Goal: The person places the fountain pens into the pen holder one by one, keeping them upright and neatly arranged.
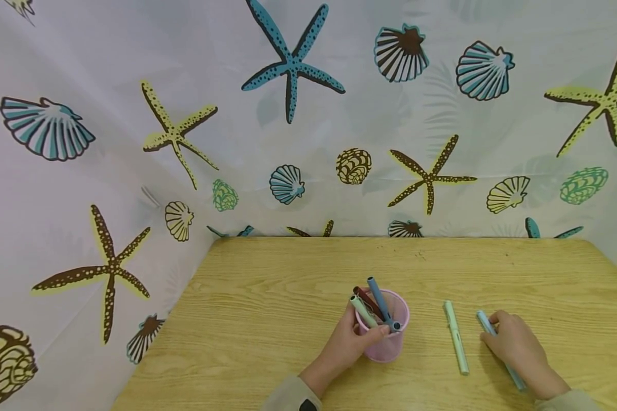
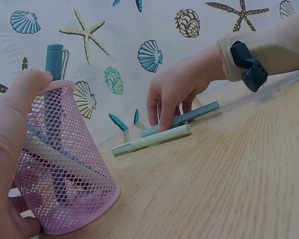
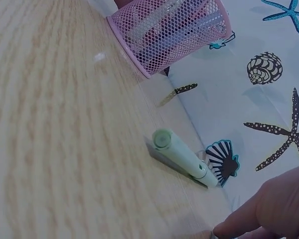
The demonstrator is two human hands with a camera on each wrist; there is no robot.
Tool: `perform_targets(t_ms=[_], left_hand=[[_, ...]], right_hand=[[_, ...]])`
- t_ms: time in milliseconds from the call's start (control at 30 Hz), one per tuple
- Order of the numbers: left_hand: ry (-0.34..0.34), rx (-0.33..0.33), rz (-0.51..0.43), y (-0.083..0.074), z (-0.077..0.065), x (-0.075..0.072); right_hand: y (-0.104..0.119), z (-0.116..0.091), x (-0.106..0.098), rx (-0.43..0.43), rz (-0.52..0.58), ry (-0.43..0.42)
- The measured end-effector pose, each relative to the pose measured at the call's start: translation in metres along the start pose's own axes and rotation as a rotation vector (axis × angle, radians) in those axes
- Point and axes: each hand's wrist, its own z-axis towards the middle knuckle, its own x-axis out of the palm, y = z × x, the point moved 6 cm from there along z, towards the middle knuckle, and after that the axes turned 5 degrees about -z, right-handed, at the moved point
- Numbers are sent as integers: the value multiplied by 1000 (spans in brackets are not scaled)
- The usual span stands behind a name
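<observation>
My left hand (image 1: 345, 342) holds a pink mesh pen cup (image 1: 385, 349) around its side, with the thumb at the rim. Inside the cup lean a blue pen (image 1: 377, 295), a dark red pen (image 1: 368, 303) and a pale green pen (image 1: 362, 311); another blue-grey pen end (image 1: 396, 326) shows at the near rim. Farther right, my right hand (image 1: 516, 342) pinches a light blue pen (image 2: 205, 110) that lies on the table. Between the cup and that hand lies a mint green pen (image 1: 457, 339), touched by neither hand in the head view.
The wood-grain table (image 1: 267, 297) runs back to a white curtain (image 1: 226, 45) printed with starfish and shells. This curtain also hangs along the left side. A dark device (image 2: 249, 67) is strapped to the right wrist.
</observation>
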Motion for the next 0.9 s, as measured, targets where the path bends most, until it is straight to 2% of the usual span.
perform_targets(t_ms=[267, 600, 733, 900], left_hand=[[-17, -6, 14, 3, 1, 0], [-28, -17, 28, 3, 2, -2], [-25, -13, 30, 3, 1, -2], [-15, 5, 31, 1, 1, -1]], right_hand=[[-1, 0, 1, -21, 23, -28], [14, -2, -6, -73, 120, -132], [23, -4, -10, -117, 158, -192], [35, -7, -15, -169, 192, -306]])
